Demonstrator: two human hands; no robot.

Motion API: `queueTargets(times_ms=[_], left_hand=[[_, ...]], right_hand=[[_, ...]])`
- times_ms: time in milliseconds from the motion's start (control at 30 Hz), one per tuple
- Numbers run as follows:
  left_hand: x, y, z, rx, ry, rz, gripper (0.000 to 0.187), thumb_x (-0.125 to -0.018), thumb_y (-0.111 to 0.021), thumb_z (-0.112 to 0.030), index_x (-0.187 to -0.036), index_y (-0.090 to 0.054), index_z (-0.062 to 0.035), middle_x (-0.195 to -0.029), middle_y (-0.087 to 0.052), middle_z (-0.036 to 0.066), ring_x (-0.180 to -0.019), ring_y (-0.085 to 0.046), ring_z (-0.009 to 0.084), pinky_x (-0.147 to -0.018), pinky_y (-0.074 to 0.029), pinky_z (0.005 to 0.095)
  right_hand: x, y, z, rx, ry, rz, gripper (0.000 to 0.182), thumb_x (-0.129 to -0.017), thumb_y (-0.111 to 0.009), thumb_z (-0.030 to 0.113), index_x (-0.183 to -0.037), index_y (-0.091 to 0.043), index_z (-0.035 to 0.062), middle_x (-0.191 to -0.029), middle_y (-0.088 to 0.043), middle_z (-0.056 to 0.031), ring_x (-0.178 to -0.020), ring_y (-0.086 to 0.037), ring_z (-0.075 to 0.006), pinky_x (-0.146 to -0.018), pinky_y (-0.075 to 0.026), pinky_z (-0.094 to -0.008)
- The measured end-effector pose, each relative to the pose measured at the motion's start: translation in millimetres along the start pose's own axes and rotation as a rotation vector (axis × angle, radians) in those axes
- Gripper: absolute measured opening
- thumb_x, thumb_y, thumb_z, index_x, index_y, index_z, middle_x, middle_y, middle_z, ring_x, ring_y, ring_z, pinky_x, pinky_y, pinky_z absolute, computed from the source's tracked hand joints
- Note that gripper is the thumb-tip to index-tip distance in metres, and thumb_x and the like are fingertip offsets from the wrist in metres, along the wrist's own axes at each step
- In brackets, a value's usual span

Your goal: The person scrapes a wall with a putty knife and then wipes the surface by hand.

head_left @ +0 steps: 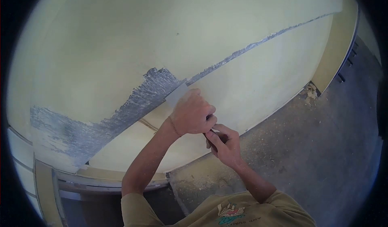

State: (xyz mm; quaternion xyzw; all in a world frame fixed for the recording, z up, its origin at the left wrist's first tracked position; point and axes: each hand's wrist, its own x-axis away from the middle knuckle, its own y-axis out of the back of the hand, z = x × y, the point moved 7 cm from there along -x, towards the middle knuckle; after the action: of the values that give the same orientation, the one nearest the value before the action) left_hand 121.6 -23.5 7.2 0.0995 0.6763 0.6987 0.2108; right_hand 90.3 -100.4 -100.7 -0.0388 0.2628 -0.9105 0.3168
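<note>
The right hand [224, 144] is closed tight on the handle of a scraper [177, 94]. The left hand [192, 114] sits just above it, pressing down on the same tool. The flat blade touches the pale wall [250, 20], right where a grey scraped patch [121, 113] runs.

One head-worn camera is looking forward and down through a fisheye lens; it is sitting close to the pale wall [226, 32], which is filling most of the frame; the concrete floor [323, 146] is showing lower right.
</note>
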Motion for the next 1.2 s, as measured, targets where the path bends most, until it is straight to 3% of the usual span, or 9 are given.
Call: queueTargets(times_ms=[167, 267, 300, 400, 467, 600, 867, 1067, 1200], left_hand=[[-1.0, 5.2, 4.4, -0.074, -0.051, -0.01, 0.023, -0.063, -0.06, -0.023, -0.047, -0.054, -0.0077, -0.048, -0.052, 0.014, -0.05, -0.05, 0.0318, -0.062, -0.042, 0.041], [-2.8, 7.9, 5.3, -0.045, -0.022, 0.107, 0.023, -0.065, -0.06, -0.023, -0.048, -0.055, -0.008, -0.049, -0.053, 0.013, -0.051, -0.051, 0.031, -0.062, -0.042, 0.0412], [-3.0, 12.5, 4.3, -0.081, -0.03, 0.014, 0.023, -0.065, -0.06, -0.023, -0.048, -0.055, -0.0082, -0.049, -0.053, 0.013, -0.051, -0.051, 0.031, -0.062, -0.042, 0.0413], [-5.0, 13.7, 4.5, -0.097, -0.016, -0.03, 0.022, -0.065, -0.06, -0.023, -0.049, -0.056, -0.0086, -0.049, -0.053, 0.013, -0.051, -0.051, 0.0303, -0.062, -0.042, 0.0408], [-7.6, 6.3, 4.0, -0.059, -0.001, 0.015, 0.022, -0.065, -0.06, -0.023, -0.049, -0.055, -0.0089, -0.048, -0.052, 0.012, -0.05, -0.051, 0.0297, -0.062, -0.041, 0.0403], [-6.2, 12.2, 2.3, -0.108, -0.034, -0.077, 0.022, -0.062, -0.062, -0.021, -0.048, -0.049, -0.0109, -0.046, -0.047, 0.006, -0.047, -0.048, 0.0255, -0.06, -0.04, 0.0356], [-0.6, 4.7, 2.4, -0.044, -0.056, 0.038, 0.021, -0.062, -0.063, -0.021, -0.049, -0.049, -0.0111, -0.047, -0.05, 0.005, -0.046, -0.049, 0.023, -0.06, -0.04, 0.034], [0.8, 15.9, 4.1, 0.012, -0.074, 0.078, 0.023, -0.067, -0.061, -0.024, -0.05, -0.057, -0.0094, -0.046, -0.052, 0.01, -0.046, -0.052, 0.0251, -0.062, -0.041, 0.0354], [-3.7, 25.4, 5.9, 0.059, -0.092, 0.067, 0.022, -0.064, -0.061, -0.021, -0.049, -0.052, -0.0095, -0.047, -0.052, 0.009, -0.047, -0.052, 0.0261, -0.061, -0.04, 0.0356]], right_hand=[[-7.0, -7.2, 8.3, 0.063, 0.012, -0.031, 0.016, -0.095, -0.059, 0.011, -0.106, -0.064, 0.0003, -0.061, -0.057, -0.0028, -0.044, -0.044, -0.0045, -0.038, -0.03, -0.0218], [-5.1, -11.7, 6.2, -0.022, -0.075, -0.044, 0.013, -0.094, -0.06, 0.01, -0.1, -0.064, -0.0002, -0.061, -0.058, -0.003, -0.044, -0.045, -0.0046, -0.039, -0.03, -0.0217], [-4.7, -7.7, 1.3, -0.023, -0.096, -0.051, 0.013, -0.094, -0.06, 0.01, -0.1, -0.064, -0.0002, -0.061, -0.058, -0.003, -0.044, -0.045, -0.0046, -0.039, -0.03, -0.0217], [-18.9, -0.7, 19.6, 0.039, 0.128, -0.012, 0.012, -0.094, -0.061, 0.01, -0.098, -0.064, -0.0006, -0.061, -0.057, -0.0026, -0.045, -0.045, -0.0044, -0.039, -0.03, -0.0218], [-15.0, 3.9, 17.6, 0.063, -0.089, 0.03, 0.014, -0.093, -0.062, 0.009, -0.102, -0.066, -0.0018, -0.063, -0.057, -0.0009, -0.056, -0.048, -0.0046, -0.049, -0.037, -0.0226], [-15.6, 3.3, 10.5, 0.085, 0.085, 0.01, 0.014, -0.093, -0.061, 0.009, -0.099, -0.066, -0.0029, -0.064, -0.057, -0.0006, -0.058, -0.047, -0.0046, -0.051, -0.038, -0.0227], [-2.2, -6.0, 3.3, -0.04, -0.054, -0.081, 0.014, -0.093, -0.061, 0.009, -0.098, -0.065, -0.0031, -0.063, -0.056, -0.0002, -0.056, -0.046, -0.0029, -0.049, -0.035, -0.0215], [-0.9, -16.3, 8.8, -0.017, 0.008, -0.087, 0.01, -0.094, -0.06, 0.008, -0.094, -0.063, -0.0013, -0.062, -0.058, -0.0029, -0.048, -0.047, -0.0038, -0.041, -0.033, -0.0206], [5.8, -17.1, 18.5, 0.024, -0.112, -0.086, 0.013, -0.092, -0.063, 0.008, -0.098, -0.065, -0.0029, -0.063, -0.056, -0.0007, -0.055, -0.047, -0.0031, -0.049, -0.037, -0.0209]])
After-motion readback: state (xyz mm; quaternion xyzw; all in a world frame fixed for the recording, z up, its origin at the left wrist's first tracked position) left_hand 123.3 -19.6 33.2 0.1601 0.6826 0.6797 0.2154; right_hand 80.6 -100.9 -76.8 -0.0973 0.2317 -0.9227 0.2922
